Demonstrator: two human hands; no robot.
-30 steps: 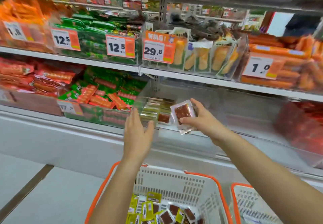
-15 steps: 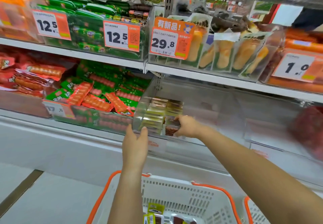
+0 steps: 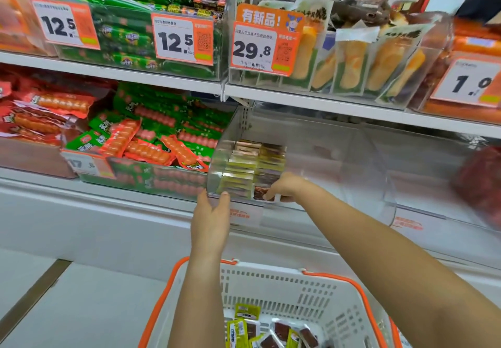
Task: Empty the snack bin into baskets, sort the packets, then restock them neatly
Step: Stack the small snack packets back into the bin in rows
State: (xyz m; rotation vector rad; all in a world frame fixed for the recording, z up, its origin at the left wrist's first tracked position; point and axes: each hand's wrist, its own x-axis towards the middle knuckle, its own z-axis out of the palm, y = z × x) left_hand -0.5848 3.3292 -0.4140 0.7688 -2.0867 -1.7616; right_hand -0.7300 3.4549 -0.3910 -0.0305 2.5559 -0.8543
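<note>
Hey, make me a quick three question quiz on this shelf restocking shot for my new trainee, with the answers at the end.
1. True or false: the left hand holds a packet.
2. Which price tag hangs right above the clear bin: A 12.5, B 29.8, C 1.0?
3. Fill in: the right hand sets a dark packet at the bin's ___ edge.

Key: 1 false, its fingers only touch the bin front. 2 B. 3 front.

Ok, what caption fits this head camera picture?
Right hand sets a packet into the clear bin; left hand touches its front.
</note>
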